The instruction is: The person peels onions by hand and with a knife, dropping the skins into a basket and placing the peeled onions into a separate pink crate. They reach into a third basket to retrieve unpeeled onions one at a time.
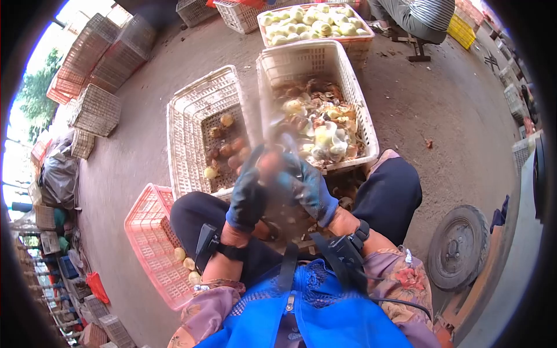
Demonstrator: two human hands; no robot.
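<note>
Reddish, rounded onion (270,164) between 2 gloved hands

Your left hand (246,194) grasps the onion, its smooth-looking surface blurred; blur hides whether your right hand (310,190) grips too. The onion is at the near-left side of the scrap basket (299,61), white slatted plastic holding papery, curled peelings (333,136). Left of that basket, a pale lattice crate (181,136) holds brown onions (226,120); beyond it, glossy pale-green bulbs (322,27) are heaped.

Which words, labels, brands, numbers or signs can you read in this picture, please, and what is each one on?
None can be read.
Tyre: any lettering is too small to make out.
Black wrist devices: no legible mark.
Blue vest and white crates: no readable text.
Distant crates: too small and blurred to tell.
</note>
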